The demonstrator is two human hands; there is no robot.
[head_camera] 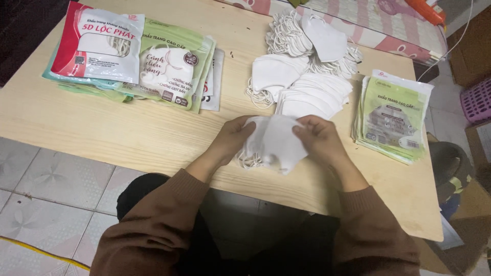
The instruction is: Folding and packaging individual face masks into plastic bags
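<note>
White face masks (273, 145), a small stack of them, sit between the two hands just above the near edge of the desk (128, 133). The left hand (235, 137) is curled around the left side of the stack, fingers closed on it, with the thin ear loops hanging below in a loose tangle. The right hand (318, 137) grips the right side, thumb and fingers pinched shut on the top edge. Both arms wear brown sleeves (158, 225).

Just beyond the hands lies a fanned row of flat white masks (314, 94), and beyond that a bigger loose heap of masks (307, 38) with its ear loops spilling out at the sides. Another folded bunch (273, 74) lies just left of the fanned row.

To the right of the right hand is a pile of green and white packets (394, 115), lying flat near the desk's right edge. Far to the left of the left hand, at the far corner of the desk, is a wider pile of packets (169, 66) in green, topped on its left by a red and white packet (97, 43).

Beyond the desk there is a pink striped cloth (368, 25). A purple basket (476, 99) shows at the right edge of the view, well apart from the hands. Pale floor tiles (46, 189) show to the left below the desk.
</note>
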